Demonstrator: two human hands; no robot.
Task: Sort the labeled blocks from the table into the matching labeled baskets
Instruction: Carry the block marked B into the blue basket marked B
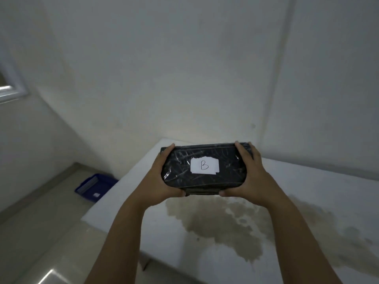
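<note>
A black block [184, 173] wrapped in clear plastic is held up above the white table [307, 201], its white label marked "B" facing me. My left hand [162, 181] grips its left end and my right hand [246, 181] grips its right end, thumbs under the lower edge. On the floor to the left stands a blue basket [94, 187] with a small white label whose letter is too small to read.
The table top carries a large brownish stain [225, 222] below the block. A white wall rises right behind the table. Pale tiled floor [41, 232] lies to the left, and a window frame [10, 87] shows at the far left edge.
</note>
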